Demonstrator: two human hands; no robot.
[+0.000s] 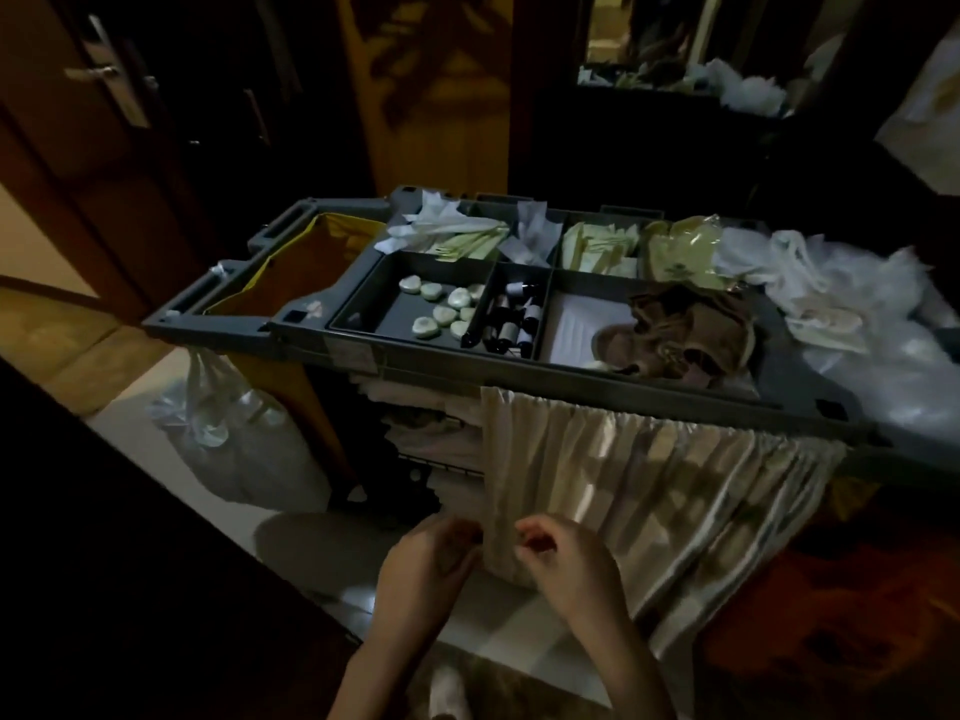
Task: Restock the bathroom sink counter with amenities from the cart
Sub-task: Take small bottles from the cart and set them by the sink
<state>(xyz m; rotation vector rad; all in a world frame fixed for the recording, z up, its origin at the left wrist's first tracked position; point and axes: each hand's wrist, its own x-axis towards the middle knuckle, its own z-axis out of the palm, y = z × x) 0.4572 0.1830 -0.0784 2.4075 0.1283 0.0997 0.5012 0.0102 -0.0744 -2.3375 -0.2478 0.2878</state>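
- The cart (208, 327) fills the middle of the frame, its grey top tray (623, 388) split into compartments and running from centre left down toward the right edge
- The round soaps (441, 310), pale and loosely scattered, lie in the front left compartment of the tray
- The small bottles (511, 322), dark with light caps or labels, lie jumbled in the narrow compartment just right of the soaps
- The cream packets (470, 241) sit in the back row above the soaps, with white tissue (532, 233) crumpled beside them; a second batch of packets (597, 246) fills the next back compartment to the right
- A brown cloth (691, 330) is bunched in the wide front compartment right of the bottles, over a white sheet (576, 324)
- White plastic bags (831, 283) are heaped at the right end of the tray
- A yellow-lined bag (291, 272) hangs open at the cart's left end, and a clear plastic sack (234, 433) hangs below it
- A pale satin curtain (649, 475) hangs from the tray's front rail; left of it, folded linen (431, 439) shows on the shelves
- The left hand (431, 563), bottom centre, has its fingers curled at the curtain's left edge; the dim light hides whether it pinches the fabric
- The right hand (563, 558), just beside it, is curled in front of the curtain; I cannot tell if it grasps anything
- Both hands are well below the tray, apart from the amenities
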